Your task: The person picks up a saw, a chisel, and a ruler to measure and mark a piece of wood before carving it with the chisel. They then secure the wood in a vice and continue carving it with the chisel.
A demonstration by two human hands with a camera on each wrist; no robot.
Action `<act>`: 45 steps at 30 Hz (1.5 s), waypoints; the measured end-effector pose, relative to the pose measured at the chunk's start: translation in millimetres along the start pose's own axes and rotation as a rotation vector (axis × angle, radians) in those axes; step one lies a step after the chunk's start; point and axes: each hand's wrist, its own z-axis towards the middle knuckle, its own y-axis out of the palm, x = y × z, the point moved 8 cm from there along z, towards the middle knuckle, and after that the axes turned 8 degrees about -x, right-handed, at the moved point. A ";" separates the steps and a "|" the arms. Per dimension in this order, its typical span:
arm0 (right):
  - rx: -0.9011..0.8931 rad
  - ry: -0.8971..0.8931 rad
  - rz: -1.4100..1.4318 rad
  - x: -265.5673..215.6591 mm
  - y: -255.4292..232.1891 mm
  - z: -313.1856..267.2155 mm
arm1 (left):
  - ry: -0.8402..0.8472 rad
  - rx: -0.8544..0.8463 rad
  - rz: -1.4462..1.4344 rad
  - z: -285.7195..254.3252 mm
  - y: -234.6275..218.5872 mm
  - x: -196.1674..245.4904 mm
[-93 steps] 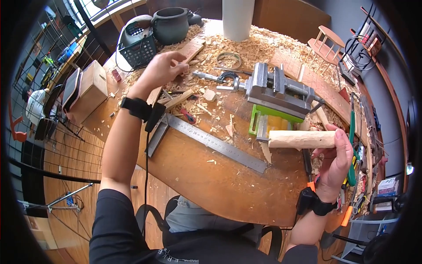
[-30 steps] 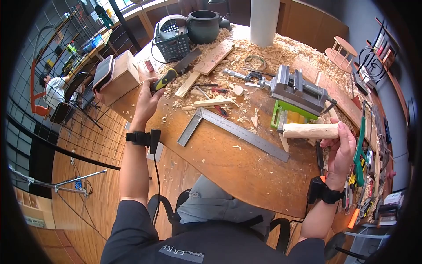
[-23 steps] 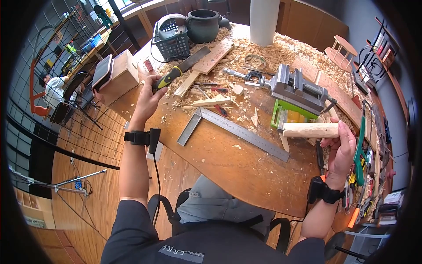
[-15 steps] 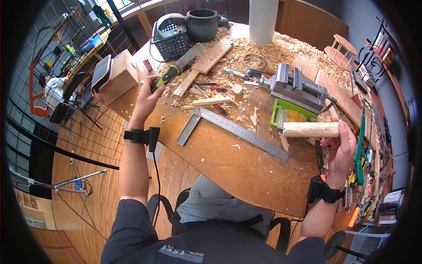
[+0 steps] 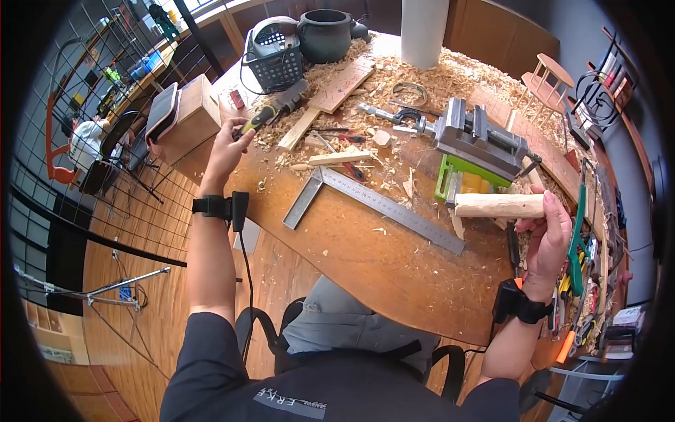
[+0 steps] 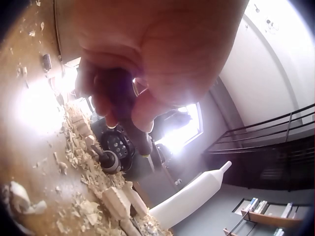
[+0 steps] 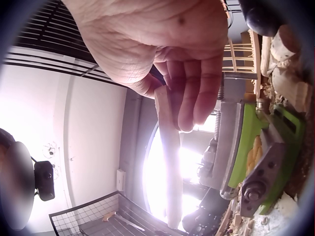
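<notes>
My left hand [image 5: 222, 156] grips the black-and-yellow handle of a hand saw [image 5: 266, 117] over the left side of the table. Its flat grey blade points away towards the basket. The left wrist view shows the dark handle [image 6: 118, 91] under my curled fingers, the blade mostly hidden. At the right, my right hand [image 5: 547, 235] pinches one end of a pale, whittled wooden stick [image 5: 499, 205], thumb on top. The stick lies level in front of a steel vise [image 5: 478, 133]. In the right wrist view the stick [image 7: 170, 147] extends away from the fingers [image 7: 206, 93].
A steel try square [image 5: 387, 207] lies mid-table among shavings. Behind it are wood offcuts, a micrometer [image 5: 383, 112] and a plank [image 5: 342, 86]. A wooden box [image 5: 190, 116], basket [image 5: 275, 70] and dark pot [image 5: 325, 39] stand back left. Several tools crowd the right edge.
My left hand, bare near the plank 3.1 seconds ago, has drawn back holding the saw. Over the last half second its blade has turned and lowered slightly. The right hand keeps the stick in place.
</notes>
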 end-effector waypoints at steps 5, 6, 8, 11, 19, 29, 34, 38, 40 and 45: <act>0.016 0.010 -0.009 -2.6 2.1 -1.0 | -0.060 0.008 0.183 12.7 4.8 -10.7; 0.012 0.011 -0.006 -2.6 2.2 -1.0 | -0.068 -0.005 0.229 14.3 7.0 -8.5; 0.009 0.013 -0.004 -2.1 2.0 -0.8 | -0.078 -0.021 0.277 15.8 10.8 -3.5; 0.011 0.005 -0.014 -2.5 1.3 -0.4 | -0.124 -0.027 0.343 16.7 16.4 0.9; -0.004 0.016 -0.008 -3.1 4.9 -1.3 | 0.153 -0.114 0.423 12.4 58.7 61.5; -0.038 0.029 0.008 -1.4 5.6 -0.4 | 0.326 -0.485 0.464 36.5 152.6 111.7; -0.041 0.020 0.012 -5.1 8.5 -2.0 | 0.430 -0.701 0.646 49.2 195.7 115.8; -0.021 0.013 0.014 -8.7 9.7 -2.1 | 0.434 -0.633 0.729 51.9 198.7 118.5; -0.041 0.020 0.016 -7.7 8.7 -2.2 | 0.426 -0.557 0.567 54.6 184.8 122.2; -0.041 0.007 0.032 -8.6 7.1 -2.6 | 0.565 -0.157 -0.027 57.0 91.6 155.1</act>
